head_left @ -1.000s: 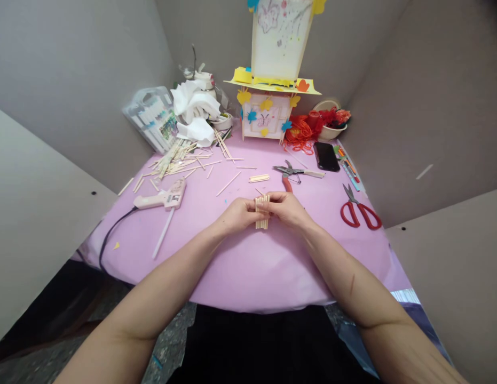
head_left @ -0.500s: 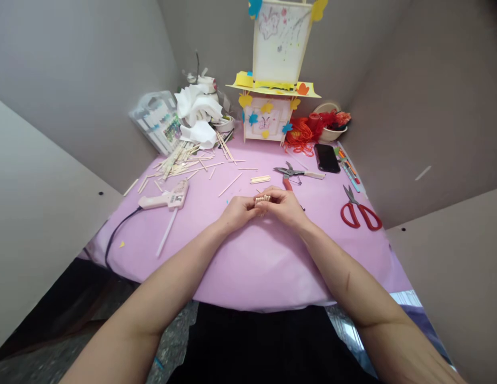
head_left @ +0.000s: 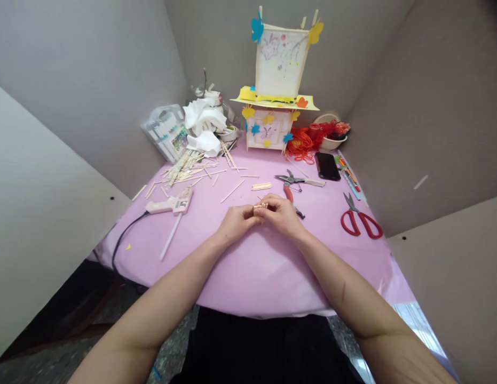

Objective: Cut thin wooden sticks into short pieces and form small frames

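Close together over the middle of the pink cloth, my left hand (head_left: pixel 237 223) and my right hand (head_left: pixel 281 214) both grip a small bundle of short wooden sticks (head_left: pixel 261 206). The stick ends show between my thumbs and fingers; the rest is hidden. Just beyond the hands lies a small row of cut sticks (head_left: pixel 261 186). Red-handled pliers (head_left: pixel 288 192) rest behind my right hand, partly crossed with a second cutting tool (head_left: pixel 312 182). A glue gun (head_left: pixel 172 204) with a clear glue stick lies to the left.
A paper lantern tower (head_left: pixel 281 64) stands at the back. Loose sticks (head_left: pixel 184 168) and white tissue (head_left: pixel 204 117) are back left. Red cord (head_left: pixel 302 143), a phone (head_left: pixel 327 166) and red scissors (head_left: pixel 360 220) lie right. Grey panels (head_left: pixel 424 117) enclose the table.
The camera view has tilted up slightly, so more of the tower's top shows. The bundle shows less between my fingers, and both hands still grip it.
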The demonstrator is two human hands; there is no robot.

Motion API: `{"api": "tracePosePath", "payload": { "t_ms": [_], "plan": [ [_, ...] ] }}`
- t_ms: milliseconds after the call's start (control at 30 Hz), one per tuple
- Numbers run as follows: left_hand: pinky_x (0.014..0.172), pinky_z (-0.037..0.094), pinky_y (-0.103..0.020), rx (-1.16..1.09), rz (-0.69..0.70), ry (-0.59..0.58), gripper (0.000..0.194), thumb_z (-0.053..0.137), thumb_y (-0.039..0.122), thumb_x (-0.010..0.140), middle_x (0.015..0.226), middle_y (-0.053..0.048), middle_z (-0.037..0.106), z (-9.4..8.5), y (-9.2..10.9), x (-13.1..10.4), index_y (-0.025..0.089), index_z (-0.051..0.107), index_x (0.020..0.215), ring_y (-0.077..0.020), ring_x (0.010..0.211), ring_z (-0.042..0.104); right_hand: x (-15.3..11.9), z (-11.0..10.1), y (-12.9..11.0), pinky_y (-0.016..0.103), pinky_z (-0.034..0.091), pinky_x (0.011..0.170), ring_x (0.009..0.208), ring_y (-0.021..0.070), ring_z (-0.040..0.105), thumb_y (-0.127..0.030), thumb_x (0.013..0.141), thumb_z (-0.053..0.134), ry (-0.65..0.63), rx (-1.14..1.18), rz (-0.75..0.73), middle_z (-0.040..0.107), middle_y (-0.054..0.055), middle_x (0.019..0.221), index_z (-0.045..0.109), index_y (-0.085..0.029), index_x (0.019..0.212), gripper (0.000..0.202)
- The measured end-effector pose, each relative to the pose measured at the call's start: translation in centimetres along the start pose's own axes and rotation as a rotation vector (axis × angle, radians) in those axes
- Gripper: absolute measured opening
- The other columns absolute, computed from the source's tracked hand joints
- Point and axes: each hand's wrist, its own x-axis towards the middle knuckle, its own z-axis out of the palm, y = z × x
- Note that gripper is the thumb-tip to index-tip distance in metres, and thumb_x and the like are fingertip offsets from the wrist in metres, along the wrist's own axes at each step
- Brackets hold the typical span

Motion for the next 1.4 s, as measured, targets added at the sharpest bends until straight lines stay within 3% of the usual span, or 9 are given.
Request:
{"api": "tracePosePath", "payload": {
  "t_ms": [133,367,733,867,967,1067,1200,1400],
  "plan": [
    [0.080,0.046,-0.024,-0.024,0.011,0.072,0.025,0.057,0.035,0.079,0.082,0.000,0.073,0.0,0.0,-0.5,0.017,0.073,0.082,-0.0177,0.082,0.065,-0.1,-0.1,0.0,0.029,0.044,0.071,0.076,0.0154,0.057,-0.027,0.076,0.066,-0.008,0.011,0.022,0.061,0.003,0.079,0.071,-0.019,0.074,0.010],
    [0.075,0.045,-0.022,-0.001,0.045,0.110,0.026,0.057,0.036,0.082,0.080,0.000,0.073,0.3,-0.5,-0.4,0.017,0.074,0.084,-0.0160,0.076,0.064,-0.1,0.1,0.6,0.028,0.043,0.069,0.074,0.0149,0.056,-0.028,0.075,0.067,0.017,0.031,0.039,0.060,0.003,0.080,0.071,-0.018,0.076,0.010],
    [0.073,0.044,-0.022,0.019,0.079,0.093,0.030,0.052,0.036,0.084,0.078,-0.001,0.071,0.1,-0.1,-0.3,0.016,0.074,0.081,-0.0144,0.074,0.061,0.3,0.2,0.5,0.029,0.043,0.075,0.079,0.0159,0.057,-0.030,0.073,0.068,0.032,0.026,0.073,0.063,0.004,0.080,0.070,-0.019,0.070,0.012],
    [0.058,0.041,-0.021,-0.073,-0.078,-0.042,0.029,0.059,0.039,0.077,0.062,0.000,0.064,-0.8,0.8,-0.1,0.012,0.071,0.073,-0.0117,0.059,0.055,0.9,0.0,0.5,0.027,0.040,0.064,0.066,0.0138,0.053,-0.036,0.067,0.073,-0.058,0.195,0.312,0.062,0.003,0.070,0.070,-0.016,0.071,0.021],
    [0.056,0.043,-0.021,-0.307,-0.252,-0.162,0.030,0.067,0.040,0.071,0.059,0.001,0.061,-1.1,1.0,0.0,0.010,0.069,0.074,-0.0107,0.055,0.054,1.1,0.3,1.0,0.024,0.032,0.053,0.052,0.0088,0.043,-0.039,0.060,0.077,-0.109,0.385,0.488,0.058,0.000,0.059,0.068,-0.013,0.069,0.029],
    [0.060,0.047,-0.023,-0.452,-0.334,-0.196,0.030,0.071,0.038,0.067,0.062,0.000,0.062,-1.1,0.9,0.1,0.010,0.069,0.077,-0.0109,0.057,0.057,1.0,0.5,1.5,0.024,0.028,0.050,0.049,0.0072,0.038,-0.040,0.057,0.079,-0.110,0.453,0.539,0.057,-0.001,0.056,0.068,-0.012,0.068,0.031],
    [0.062,0.048,-0.023,-0.444,-0.350,-0.177,0.030,0.072,0.038,0.067,0.064,-0.001,0.065,-1.0,0.7,0.1,0.010,0.071,0.079,-0.0116,0.059,0.059,0.9,0.6,1.4,0.024,0.026,0.049,0.048,0.0066,0.036,-0.040,0.058,0.078,-0.101,0.465,0.532,0.053,-0.003,0.053,0.066,-0.013,0.065,0.030],
    [0.074,0.053,-0.028,-0.600,-0.408,-0.222,0.033,0.076,0.038,0.065,0.081,-0.007,0.071,-0.9,1.0,-0.1,0.010,0.071,0.083,-0.0155,0.072,0.065,0.8,0.4,1.1,0.024,0.026,0.049,0.048,0.0059,0.037,-0.035,0.053,0.082,-0.079,0.546,0.603,0.053,-0.004,0.052,0.063,-0.013,0.060,0.030]
  ]
}}
